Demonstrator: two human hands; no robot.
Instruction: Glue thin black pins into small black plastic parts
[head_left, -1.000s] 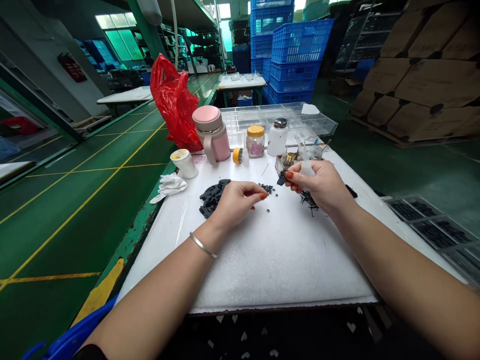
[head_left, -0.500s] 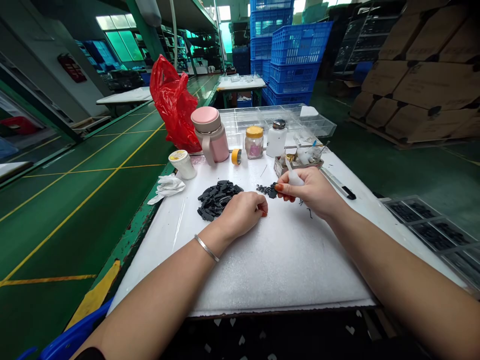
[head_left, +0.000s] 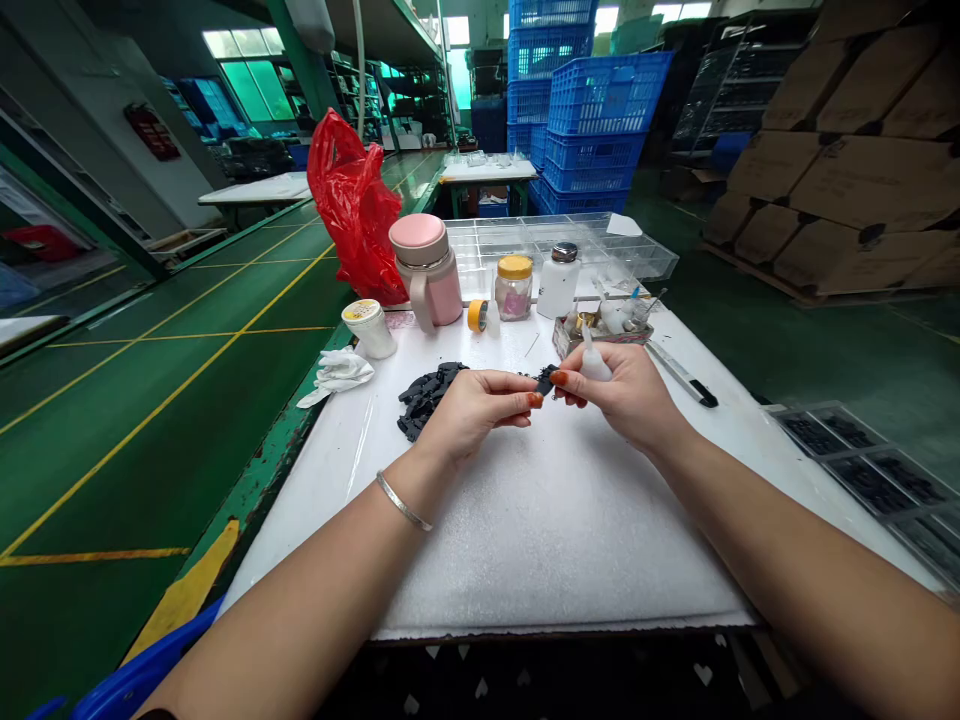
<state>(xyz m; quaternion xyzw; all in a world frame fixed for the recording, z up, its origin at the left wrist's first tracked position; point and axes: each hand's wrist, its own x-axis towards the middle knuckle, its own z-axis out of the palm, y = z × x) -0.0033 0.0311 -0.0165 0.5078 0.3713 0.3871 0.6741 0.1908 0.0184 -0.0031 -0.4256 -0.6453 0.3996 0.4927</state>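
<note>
My left hand [head_left: 480, 405] is pinched shut on something tiny that I cannot make out, fingertips meeting those of my right hand over the white foam mat [head_left: 540, 530]. My right hand [head_left: 626, 390] grips a small black part [head_left: 546, 379] at its fingertips and a small white squeeze bottle [head_left: 592, 360] in its palm, nozzle pointing up. A pile of black parts [head_left: 427, 392] lies just left of my left hand. Small black bits [head_left: 529, 375] lie scattered behind the fingers.
Along the mat's far edge stand a pink mug [head_left: 427, 268], a yellow-lidded jar [head_left: 514, 287], a white bottle [head_left: 559, 280], a tape roll [head_left: 475, 315], a white tub [head_left: 367, 327] and a small box of tools [head_left: 607, 325]. A red bag [head_left: 352, 210], clear trays [head_left: 555, 240], a white cloth [head_left: 337, 370].
My left hand rose off the mat and came right to meet my right hand. My right hand moved left with the black part and bottle.
</note>
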